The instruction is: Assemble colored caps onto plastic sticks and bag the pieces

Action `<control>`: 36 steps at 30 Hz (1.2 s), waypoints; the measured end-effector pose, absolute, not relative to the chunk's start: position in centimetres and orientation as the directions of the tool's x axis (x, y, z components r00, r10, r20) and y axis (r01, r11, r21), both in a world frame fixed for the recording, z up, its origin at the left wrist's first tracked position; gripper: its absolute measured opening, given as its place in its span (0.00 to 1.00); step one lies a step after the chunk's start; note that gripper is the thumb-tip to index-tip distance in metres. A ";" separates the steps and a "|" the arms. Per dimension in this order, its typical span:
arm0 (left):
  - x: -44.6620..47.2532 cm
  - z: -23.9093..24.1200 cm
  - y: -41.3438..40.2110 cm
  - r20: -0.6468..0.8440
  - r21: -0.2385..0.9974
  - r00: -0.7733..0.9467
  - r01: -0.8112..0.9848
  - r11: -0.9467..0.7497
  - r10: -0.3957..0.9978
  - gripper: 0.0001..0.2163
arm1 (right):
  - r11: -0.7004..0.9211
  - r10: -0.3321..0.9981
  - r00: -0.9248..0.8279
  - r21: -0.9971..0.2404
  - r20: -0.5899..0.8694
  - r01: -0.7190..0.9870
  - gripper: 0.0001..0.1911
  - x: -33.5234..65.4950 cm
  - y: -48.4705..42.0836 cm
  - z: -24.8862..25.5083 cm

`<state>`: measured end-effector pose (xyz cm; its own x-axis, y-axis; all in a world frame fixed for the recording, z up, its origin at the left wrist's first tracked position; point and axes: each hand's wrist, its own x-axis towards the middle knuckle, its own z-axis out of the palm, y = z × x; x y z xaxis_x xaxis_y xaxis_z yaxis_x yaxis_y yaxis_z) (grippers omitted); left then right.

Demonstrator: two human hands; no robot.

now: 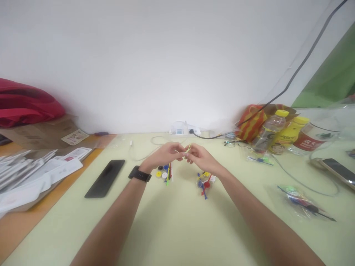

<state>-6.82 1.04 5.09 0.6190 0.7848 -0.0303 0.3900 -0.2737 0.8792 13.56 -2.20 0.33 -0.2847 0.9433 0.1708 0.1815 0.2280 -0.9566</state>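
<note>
Above the table, my left hand [166, 153] and my right hand [202, 156] meet fingertip to fingertip. A small thin yellow-green plastic piece [189, 147] pokes up from the pinch of my right hand. Between the fingers of my left hand shows a thin white piece [175, 150]; whether the two pieces are joined cannot be made out. Below my left hand lie small round discs, among them a yellow disc [158, 174] and a white disc [164, 175], beside thin coloured sticks [168, 176]. Under my right hand is a pile of red, blue and yellow plastic parts [205, 184].
A black phone [105, 178] lies left, near papers [30, 173] and a cardboard box [41, 135]. On the right are bottles [270, 125], a striped bag [251, 122], a bagged set of parts [305, 203], glasses [234, 143], cables and another phone [340, 170].
</note>
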 end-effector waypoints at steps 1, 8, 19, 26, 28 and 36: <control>-6.8 5.0 1.1 -0.022 0.884 0.626 0.377 -0.277 0.779 0.15 | 0.227 0.943 -0.278 -0.965 0.184 0.132 0.10 13.3 -2.1 0.2; -6.7 4.2 1.6 -0.002 0.879 0.624 0.373 -0.296 0.781 0.12 | 0.223 0.942 -0.274 -0.972 0.194 0.079 0.10 12.7 -1.8 -0.7; -6.9 1.7 2.3 0.091 0.699 0.649 0.498 -0.513 0.755 0.07 | 0.309 0.938 -0.330 -0.683 0.106 0.662 0.19 14.4 -1.2 -1.6; -7.7 1.0 3.3 -0.013 0.544 0.668 0.629 -0.555 0.744 0.09 | 0.375 0.863 -0.487 -0.478 -0.134 0.794 0.15 19.1 -1.4 1.5; -8.1 1.0 3.5 -0.027 0.497 0.647 0.670 -0.552 0.762 0.09 | 0.347 0.831 -0.495 -0.460 -0.254 0.817 0.15 20.1 -1.4 2.2; -7.2 0.9 2.3 0.026 0.431 0.719 0.619 -0.657 0.695 0.09 | 0.198 0.882 -0.331 -0.373 -0.336 0.906 0.08 20.4 -1.7 1.8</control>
<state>-7.22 2.33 0.93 0.7189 0.6946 0.0258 0.6191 -0.6567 0.4306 20.37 -1.66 1.75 -0.3312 0.8815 -0.3364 0.9063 0.1980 -0.3734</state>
